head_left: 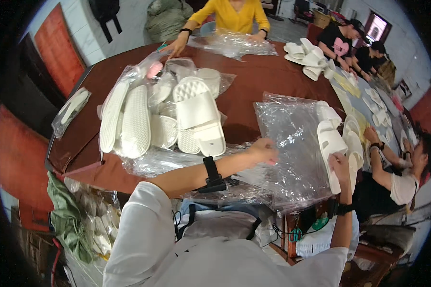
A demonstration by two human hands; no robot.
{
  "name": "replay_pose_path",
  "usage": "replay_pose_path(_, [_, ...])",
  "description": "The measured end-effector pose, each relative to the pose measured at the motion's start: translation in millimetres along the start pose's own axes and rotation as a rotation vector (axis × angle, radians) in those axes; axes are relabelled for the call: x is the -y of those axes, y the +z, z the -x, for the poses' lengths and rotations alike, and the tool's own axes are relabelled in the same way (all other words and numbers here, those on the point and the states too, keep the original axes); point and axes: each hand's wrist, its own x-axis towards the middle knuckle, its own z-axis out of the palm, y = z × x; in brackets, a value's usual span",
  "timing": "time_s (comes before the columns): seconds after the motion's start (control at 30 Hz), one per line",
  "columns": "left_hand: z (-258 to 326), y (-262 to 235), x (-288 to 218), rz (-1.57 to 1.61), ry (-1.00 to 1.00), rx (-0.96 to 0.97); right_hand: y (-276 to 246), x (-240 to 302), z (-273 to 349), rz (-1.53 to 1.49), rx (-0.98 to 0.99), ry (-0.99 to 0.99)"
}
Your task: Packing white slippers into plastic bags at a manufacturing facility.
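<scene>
My left hand (263, 149) pinches the edge of a clear plastic bag (289, 143) lying on the dark red table (254, 79). My right hand (340, 165) grips a white slipper (331, 143) at the bag's right side. More white slippers (352, 138) stand just behind it. To the left lies a heap of bagged white slippers (167, 117), soles and straps showing through the plastic.
A person in a yellow top (234, 16) handles clear bags (232, 43) at the far side. Other people (340, 43) sit at the right by loose white slippers (304, 55). A seated person (397, 182) is close on my right. Bagged slippers (88, 225) fill a sack at lower left.
</scene>
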Motion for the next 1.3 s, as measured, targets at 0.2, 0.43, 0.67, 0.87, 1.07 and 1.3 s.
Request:
replay_pose_path(0.2, [87.5, -10.6, -26.0, -0.237, 0.200, -0.072, 22.0, -5.1, 15.7, -0.012, -0.029, -0.033])
replay_pose_path(0.43, [172.1, -110.5, -25.7, -0.411, 0.604, -0.472, 60.2, 87.0, 56.2, 0.076, -0.244, -0.155])
replay_pose_path(0.67, [174.2, -176.9, -4.4, -0.584, 0.602, -0.892, 177.1, 187.1, 82.4, -0.016, 0.136, -0.236])
replay_pose_path(0.87, [143.8, -198.5, -3.5, -0.649, 0.603, -0.863, 251.7, 208.4, 69.0, -0.012, 0.249, -0.378])
replay_pose_path(1.07, [142.3, -192.7, -18.3, -0.646, 0.553, -0.842, 290.7, 195.1, 48.9, -0.199, 0.291, -0.198])
replay_pose_path(1.3, [137.3, -170.2, -29.7, -0.563, 0.614, -0.811, 301.5, 188.5, 16.5, -0.356, 0.344, -0.044])
